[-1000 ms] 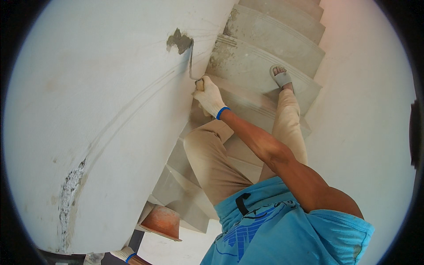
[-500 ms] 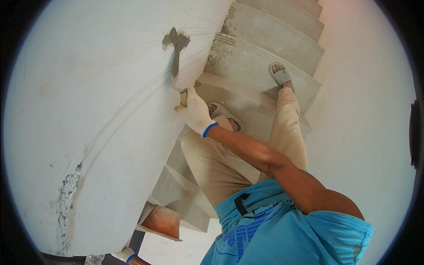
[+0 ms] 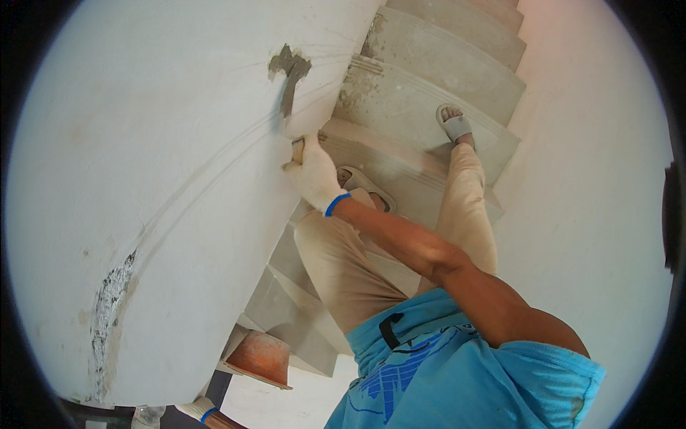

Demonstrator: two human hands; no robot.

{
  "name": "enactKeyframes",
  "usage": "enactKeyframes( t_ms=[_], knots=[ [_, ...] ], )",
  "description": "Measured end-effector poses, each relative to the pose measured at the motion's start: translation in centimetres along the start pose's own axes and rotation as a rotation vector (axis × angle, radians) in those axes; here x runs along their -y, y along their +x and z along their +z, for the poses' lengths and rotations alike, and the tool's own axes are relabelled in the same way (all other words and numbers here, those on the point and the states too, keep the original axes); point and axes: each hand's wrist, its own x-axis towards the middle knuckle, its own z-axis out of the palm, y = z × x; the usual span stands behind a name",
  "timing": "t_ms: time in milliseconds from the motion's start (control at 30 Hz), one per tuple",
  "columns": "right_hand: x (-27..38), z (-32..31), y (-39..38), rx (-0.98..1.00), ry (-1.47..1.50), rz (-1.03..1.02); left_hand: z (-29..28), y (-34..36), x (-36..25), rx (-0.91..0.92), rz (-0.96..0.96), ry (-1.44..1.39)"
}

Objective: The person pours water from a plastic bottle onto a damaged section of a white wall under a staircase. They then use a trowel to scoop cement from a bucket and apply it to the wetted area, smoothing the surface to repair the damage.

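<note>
My right hand [image 3: 314,175], in a cream knit glove with a blue cuff, is closed around the handle [image 3: 297,149] of a trowel. The narrow trowel blade [image 3: 288,100] lies along the white wall [image 3: 193,129], its tip at a patch of wet grey mortar [image 3: 284,60]. At the lower left edge of the picture, my gloved left hand [image 3: 196,409] is beside the wall's end; its fingers are mostly hidden. A long rough gouge [image 3: 111,307] runs through the wall's surface, with faint curved lines reaching from it toward the mortar patch.
Pale stairs [image 3: 436,43] with ridged edges run along the wall, and my sandaled feet stand on separate steps. An orange-red mortar-stained bucket [image 3: 260,357] is tilted in view near the lower steps. Another white wall [image 3: 586,193] bounds the right side.
The view has shifted slightly. My right hand still grips the trowel at the mortar patch, and the blade is turned a little, looking narrower near the handle.
</note>
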Motion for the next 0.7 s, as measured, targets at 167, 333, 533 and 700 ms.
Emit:
enactKeyframes(
  t_ms=[167, 333, 533, 700],
  knots=[
    [0.4, -1.3, -4.5, 0.062, -0.003, -0.058, 1.2, -1.7, -0.9, -0.042, -0.038, -0.071],
    [-0.7, -1.9, -3.3, -0.056, 0.031, -0.072, -0.6, 0.3, 1.6, -0.01, 0.026, -0.089],
    [1.0, -1.5, -0.3, -0.042, 0.02, -0.056, -0.4, 0.6, 1.7, 0.005, 0.044, -0.037],
    [1.7, -1.9, -2.6, 0.064, -0.032, -0.029, -1.2, 1.3, 2.8, 0.026, 0.107, 0.033]
  ],
)
